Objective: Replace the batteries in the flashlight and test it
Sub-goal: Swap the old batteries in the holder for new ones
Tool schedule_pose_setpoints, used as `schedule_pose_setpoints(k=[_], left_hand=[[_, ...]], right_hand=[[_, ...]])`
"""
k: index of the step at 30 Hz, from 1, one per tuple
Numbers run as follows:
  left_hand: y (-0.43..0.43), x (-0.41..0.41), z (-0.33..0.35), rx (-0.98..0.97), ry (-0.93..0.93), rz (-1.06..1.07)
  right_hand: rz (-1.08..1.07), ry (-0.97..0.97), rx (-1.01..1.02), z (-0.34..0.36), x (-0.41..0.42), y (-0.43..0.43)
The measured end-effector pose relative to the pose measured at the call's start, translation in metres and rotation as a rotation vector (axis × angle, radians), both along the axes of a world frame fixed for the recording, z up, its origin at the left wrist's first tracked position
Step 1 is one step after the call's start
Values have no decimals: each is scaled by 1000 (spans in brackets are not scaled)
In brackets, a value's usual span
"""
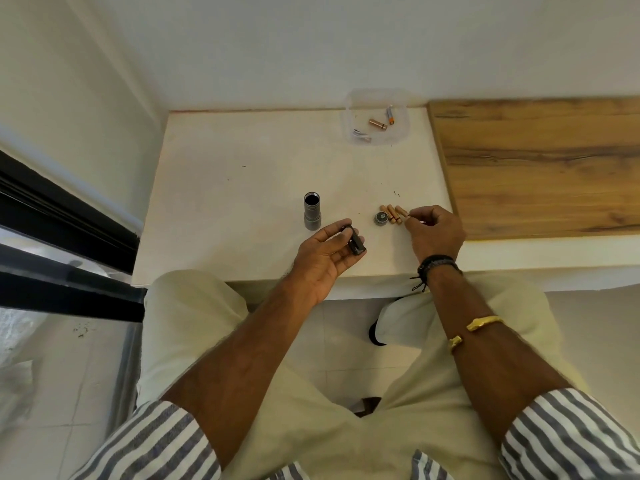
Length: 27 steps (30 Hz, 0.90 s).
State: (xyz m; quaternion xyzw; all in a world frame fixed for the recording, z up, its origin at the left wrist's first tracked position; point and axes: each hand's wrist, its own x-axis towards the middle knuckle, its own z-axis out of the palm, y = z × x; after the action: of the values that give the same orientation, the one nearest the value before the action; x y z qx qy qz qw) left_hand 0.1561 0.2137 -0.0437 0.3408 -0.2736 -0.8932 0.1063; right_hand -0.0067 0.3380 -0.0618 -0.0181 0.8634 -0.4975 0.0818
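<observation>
The grey flashlight body point(312, 211) stands upright on the white table point(242, 168) with its open end up. My left hand point(323, 252) holds the black battery holder point(355, 241) just right of it. The flashlight's round end cap point(380, 217) lies on the table beside three copper-coloured batteries point(393, 213). My right hand point(434, 232) hovers at the right of those batteries, its thumb and forefinger pinched together at the end of the rightmost one.
A clear plastic box point(377, 116) at the back of the table holds several more batteries. A wooden surface point(540, 161) adjoins the table on the right. A wall corner and a dark window frame point(62, 216) are on the left.
</observation>
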Motion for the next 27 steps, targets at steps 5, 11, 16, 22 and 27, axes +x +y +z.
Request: schedule_pose_setpoints(k=[5,11,16,22,27], left_hand=[[-1,-2,-2,-4,-18,-8],[-1,-2,-5,-36,-166,-32],[0,-4,-4,3,-181,-13],[-2,-9,-2,63,-126,20],[-2,-9,-2,125,-140,8]], right_hand=[[77,74,92,-2,2,-1],[129,76,157,0,1,-1],[104,66,123,4,5,-1],[102,61,-89,23,-1,-22],[160,53,-158,41,-32,-63]])
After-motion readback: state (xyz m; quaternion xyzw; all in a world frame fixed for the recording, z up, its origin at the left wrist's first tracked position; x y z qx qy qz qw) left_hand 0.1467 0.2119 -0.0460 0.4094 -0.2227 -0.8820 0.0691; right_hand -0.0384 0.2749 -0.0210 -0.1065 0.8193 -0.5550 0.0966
